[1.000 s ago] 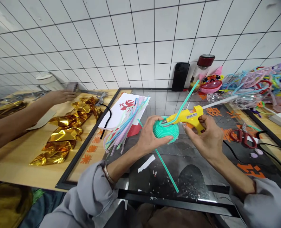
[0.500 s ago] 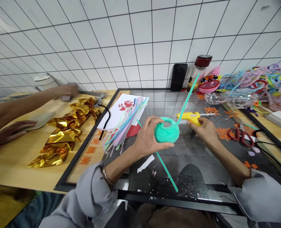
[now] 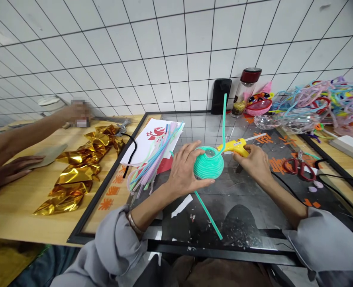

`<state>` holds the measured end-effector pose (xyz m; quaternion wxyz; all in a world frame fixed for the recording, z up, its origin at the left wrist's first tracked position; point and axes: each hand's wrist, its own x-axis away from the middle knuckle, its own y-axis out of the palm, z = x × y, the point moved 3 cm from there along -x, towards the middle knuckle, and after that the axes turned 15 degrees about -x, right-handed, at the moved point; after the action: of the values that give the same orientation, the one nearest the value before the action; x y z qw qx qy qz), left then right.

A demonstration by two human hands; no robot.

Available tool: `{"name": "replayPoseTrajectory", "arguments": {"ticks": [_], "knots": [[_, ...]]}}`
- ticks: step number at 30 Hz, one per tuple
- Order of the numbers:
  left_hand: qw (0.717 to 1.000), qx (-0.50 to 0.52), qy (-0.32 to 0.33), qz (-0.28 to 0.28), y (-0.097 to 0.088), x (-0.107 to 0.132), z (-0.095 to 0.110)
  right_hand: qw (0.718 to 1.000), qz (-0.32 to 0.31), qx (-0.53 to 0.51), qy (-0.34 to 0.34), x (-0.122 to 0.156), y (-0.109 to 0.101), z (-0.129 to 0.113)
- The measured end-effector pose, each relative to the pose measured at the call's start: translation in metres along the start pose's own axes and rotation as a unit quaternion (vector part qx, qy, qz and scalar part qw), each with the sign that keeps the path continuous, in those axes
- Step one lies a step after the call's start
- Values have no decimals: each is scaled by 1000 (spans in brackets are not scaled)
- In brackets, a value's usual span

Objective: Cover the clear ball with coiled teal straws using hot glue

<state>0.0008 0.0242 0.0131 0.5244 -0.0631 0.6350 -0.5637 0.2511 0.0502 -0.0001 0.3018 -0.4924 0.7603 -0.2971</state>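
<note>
My left hand grips a small round pot coiled from green pipe cleaner, fingers on its far side and thumb under its near side. One loose end of the green strand stands straight up from its rim. In my right hand is a yellow hot glue gun, a white glue stick poking out of its back. The gun's nozzle points left and is at the pot's rim, behind the upright strand; whether it touches cannot be made out. Beneath the pot, another green pipe cleaner lies on the dark glass tabletop.
Pipe cleaners lie across white paper on the left. Gold foil and a co-worker's arms are farther left. Along the wall stand a phone and a bottle. Red-handled scissors lie right, near a pipe-cleaner heap.
The glue gun has come in closer to the pot's rim and tilted. The loose green end has swung from leaning right to nearly upright. My left hand still holds the pot.
</note>
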Motion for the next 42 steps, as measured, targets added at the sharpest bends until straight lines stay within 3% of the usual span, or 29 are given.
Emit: {"name": "replayPoseTrajectory", "arguments": {"ticks": [4,9,11,13,16,19,21,23,26,29,35,37,39,42], "knots": [[1000,5,24,16,2,0,-1,999,-13,32,-2,1,6,2],[999,-15,35,20,0,-2,-1,993,-36,92,-58,8,6,0],[999,-22,30,17,-1,-3,-1,993,-12,62,-99,9,0,-5],[999,-24,31,20,-2,-4,0,986,-17,-46,-157,9,-6,-13],[999,-19,37,29,-2,-5,2,932,-149,-269,-192,10,-8,-31],[999,-10,34,29,-1,-6,1,863,-265,-390,-184,14,-5,-50],[999,-6,30,26,-1,-6,1,841,-255,-415,-236,17,-6,-62],[999,-3,28,21,-1,-7,1,827,-209,-404,-331,22,-10,-73],[1000,4,26,5,0,-9,1,785,-131,-341,-500,32,-15,-86],[1000,9,13,1,1,-10,0,746,-67,-273,-603,41,-16,-93],[1000,5,20,-8,4,-9,-2,737,49,-122,-664,51,-11,-99],[1000,10,17,-14,5,-10,-2,751,79,-103,-647,49,-12,-101],[1000,17,2,-24,5,-11,-2,783,59,-101,-611,44,-14,-105],[999,19,-24,-38,5,-13,-2,832,-56,-146,-532,33,-18,-109]]}}
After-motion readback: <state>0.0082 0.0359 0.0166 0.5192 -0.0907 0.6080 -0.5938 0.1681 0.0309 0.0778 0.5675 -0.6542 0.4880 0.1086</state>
